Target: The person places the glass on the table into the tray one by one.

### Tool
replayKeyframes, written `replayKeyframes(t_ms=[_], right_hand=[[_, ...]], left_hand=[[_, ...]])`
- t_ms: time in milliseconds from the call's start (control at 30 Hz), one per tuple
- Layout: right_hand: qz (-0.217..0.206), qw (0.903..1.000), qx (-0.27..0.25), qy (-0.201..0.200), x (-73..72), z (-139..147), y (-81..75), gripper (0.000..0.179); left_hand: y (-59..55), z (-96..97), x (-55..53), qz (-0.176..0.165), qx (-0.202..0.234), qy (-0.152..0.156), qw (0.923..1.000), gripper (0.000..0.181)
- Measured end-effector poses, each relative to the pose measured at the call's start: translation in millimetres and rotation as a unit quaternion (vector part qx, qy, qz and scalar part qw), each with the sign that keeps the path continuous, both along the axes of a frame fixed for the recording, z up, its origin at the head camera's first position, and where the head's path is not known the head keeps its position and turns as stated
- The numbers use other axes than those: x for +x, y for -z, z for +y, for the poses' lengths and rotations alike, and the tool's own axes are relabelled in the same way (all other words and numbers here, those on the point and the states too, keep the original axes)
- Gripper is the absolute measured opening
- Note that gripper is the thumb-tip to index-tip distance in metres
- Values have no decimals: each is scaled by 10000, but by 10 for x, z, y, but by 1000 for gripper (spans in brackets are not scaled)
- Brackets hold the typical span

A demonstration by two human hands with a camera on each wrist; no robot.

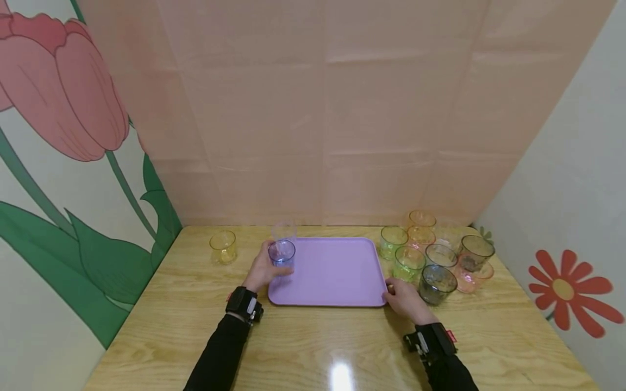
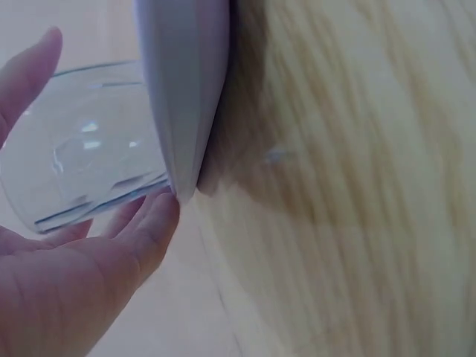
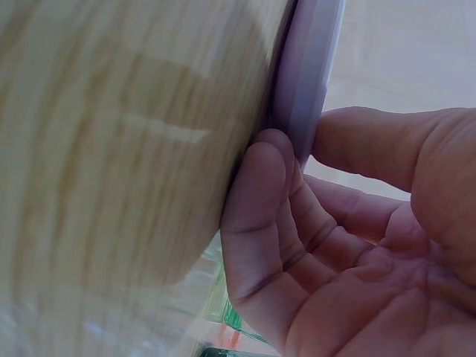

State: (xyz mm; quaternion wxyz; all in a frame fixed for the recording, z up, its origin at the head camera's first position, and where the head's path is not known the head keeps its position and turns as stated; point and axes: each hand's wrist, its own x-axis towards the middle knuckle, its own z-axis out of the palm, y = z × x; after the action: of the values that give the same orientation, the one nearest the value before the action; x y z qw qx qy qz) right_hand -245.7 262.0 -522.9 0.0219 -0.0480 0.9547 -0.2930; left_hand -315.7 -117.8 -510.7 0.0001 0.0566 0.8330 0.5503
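Holding a blue glass (image 1: pixel 282 254) between thumb and fingers, left hand (image 1: pixel 261 270) by a purple tray (image 1: pixel 337 274), right hand (image 1: pixel 407 299) pinching its near right corner.

Both arms (image 1: pixel 222 347) outstretched; right fingers (image 3: pixel 255 190) curled.

Indoor nook around me, home or studio I can't tell, tulip mural (image 1: pixel 63 92) at my left, peach sheet (image 1: pixel 313 119) ahead, red wall flower (image 1: pixel 562 289) at right.

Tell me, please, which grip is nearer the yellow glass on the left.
Left: the left grip is around the blue glass, right of the yellow glass; the right grip holds the tray at its right edge, farther off.
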Motion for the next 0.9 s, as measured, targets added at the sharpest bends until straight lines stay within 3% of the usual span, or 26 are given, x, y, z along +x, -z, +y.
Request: replayKeyframes(t_ms=[400, 500, 733, 900], right_hand=[[25, 10000, 56, -26, 12, -21, -29, 30], [5, 10000, 65, -15, 8, -16, -18, 31], [-39, 10000, 31, -28, 16, -17, -30, 31], [-77, 10000, 31, -6, 16, -24, -33, 32]], left_hand=[[-75, -118, 58, -51, 330, -28, 9994, 89], [-91, -149, 61, 96, 407, -242, 9988, 82], [-100, -256, 13, 923, 326, -1057, 9896, 51], [-141, -329, 35, 1134, 475, -1290, 9840, 43]])
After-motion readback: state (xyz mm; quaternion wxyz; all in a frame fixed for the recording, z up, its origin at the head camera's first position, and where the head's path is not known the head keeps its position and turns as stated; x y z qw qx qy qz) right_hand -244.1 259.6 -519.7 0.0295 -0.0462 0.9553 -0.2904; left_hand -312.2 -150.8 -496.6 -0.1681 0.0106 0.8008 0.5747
